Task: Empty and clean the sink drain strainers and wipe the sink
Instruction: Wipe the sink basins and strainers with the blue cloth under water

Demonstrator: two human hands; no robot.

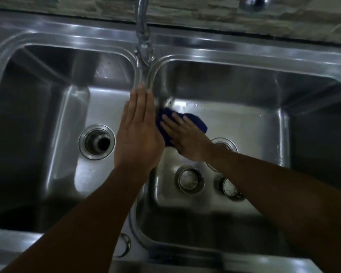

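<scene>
A double stainless steel sink fills the view. My left hand lies flat with straight fingers on the divider between the two basins. My right hand presses a dark blue cloth against the floor of the right basin, near its left wall. Two round metal strainers lie loose on the right basin's floor, one in front of the cloth and one partly under my right forearm. The left basin's drain is open, without a strainer. The right basin's drain is partly hidden by my right wrist.
A chrome faucet spout hangs over the divider, just beyond my left fingertips. A stone-pattern wall runs behind the sink. A small round metal fitting sits on the front rim.
</scene>
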